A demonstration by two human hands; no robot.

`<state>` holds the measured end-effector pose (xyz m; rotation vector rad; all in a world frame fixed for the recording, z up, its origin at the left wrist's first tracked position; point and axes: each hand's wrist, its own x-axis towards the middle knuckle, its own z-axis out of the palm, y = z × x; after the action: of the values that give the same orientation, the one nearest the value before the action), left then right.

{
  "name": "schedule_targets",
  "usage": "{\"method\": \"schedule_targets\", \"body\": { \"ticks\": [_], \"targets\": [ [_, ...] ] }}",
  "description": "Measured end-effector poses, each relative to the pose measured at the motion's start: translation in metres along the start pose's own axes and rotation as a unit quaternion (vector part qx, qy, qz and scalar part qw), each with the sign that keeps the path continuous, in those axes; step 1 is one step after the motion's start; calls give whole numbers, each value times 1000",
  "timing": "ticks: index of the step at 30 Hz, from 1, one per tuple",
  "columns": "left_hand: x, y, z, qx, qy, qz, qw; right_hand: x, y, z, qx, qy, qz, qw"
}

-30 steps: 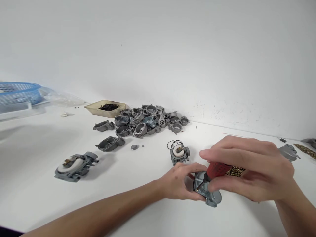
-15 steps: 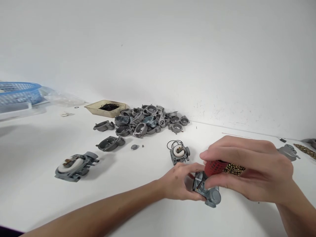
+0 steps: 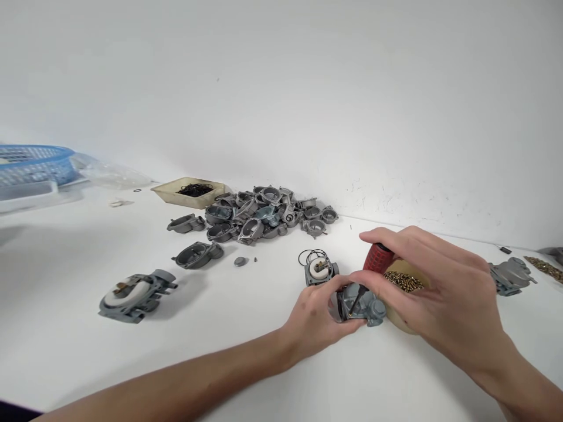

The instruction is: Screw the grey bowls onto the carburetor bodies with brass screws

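My left hand point(image 3: 314, 319) is closed round a grey metal carburetor body point(image 3: 363, 302) and holds it on the white table. My right hand point(image 3: 433, 290) grips a screwdriver with a red handle point(image 3: 377, 258); its dark shaft points down into the top of the carburetor. Just behind my right hand sits a shallow beige dish of brass screws point(image 3: 402, 282), partly hidden by my fingers.
Another carburetor with a white float point(image 3: 320, 271) and black O-rings point(image 3: 310, 256) lie behind my left hand. A pile of grey float bowls point(image 3: 259, 215), a beige tray of O-rings point(image 3: 190, 193), one carburetor at left point(image 3: 134, 291), another at right point(image 3: 510, 275), a blue basket point(image 3: 33, 164).
Both hands and the carburetor have shifted away from me toward the wall. The screwdriver now stands more upright, with its handle raised.
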<state>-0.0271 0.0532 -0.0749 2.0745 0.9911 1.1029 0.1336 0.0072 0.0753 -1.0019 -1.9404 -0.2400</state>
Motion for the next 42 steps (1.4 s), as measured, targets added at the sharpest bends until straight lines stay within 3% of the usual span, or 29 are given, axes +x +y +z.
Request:
{"method": "schedule_targets", "body": {
  "ticks": [2,4,8,11,13,15,18,20,22,24,27,29,32,36,39,42],
  "targets": [
    [1,1,-1,5,-6,-6,1000,2,1,-1,23,-22,-25,999],
    [3,0,-3,0,-31,0,1000,5,5,-5,125,-87,-54,987],
    [8,-6,-9,-42,-85,55,994,13,23,-12,361,-212,-47,907],
    [8,-8,-9,-67,-96,63,991,15,37,-10,429,-216,5,877],
    [7,-6,-8,-72,-91,41,992,14,41,-7,416,-181,34,891],
    [5,-3,-6,-80,-79,11,994,13,38,-5,360,-131,45,923],
    [6,-1,-5,-103,-63,-5,993,12,29,-3,252,-65,30,965],
    [7,-2,-6,-113,-66,2,991,12,26,-3,219,-55,-1,974],
    [9,-5,-6,-120,-82,1,989,13,28,-3,251,-90,-40,963],
    [11,-8,-7,-132,-99,-2,986,14,34,-3,330,-153,-59,930],
    [10,-10,-7,-143,-103,1,984,14,45,-2,420,-212,-30,882],
    [10,-9,-7,-143,-104,-3,984,14,48,-1,409,-191,-4,892],
    [9,-5,-6,-141,-105,-14,984,14,44,0,327,-116,16,938],
    [9,-5,-6,-137,-102,-10,985,12,38,4,238,-65,-13,969],
    [10,-8,-7,-122,-110,-2,986,10,42,7,273,-98,-49,956],
    [10,-10,-8,-115,-118,16,986,9,49,7,401,-173,-36,899]
  ]
}}
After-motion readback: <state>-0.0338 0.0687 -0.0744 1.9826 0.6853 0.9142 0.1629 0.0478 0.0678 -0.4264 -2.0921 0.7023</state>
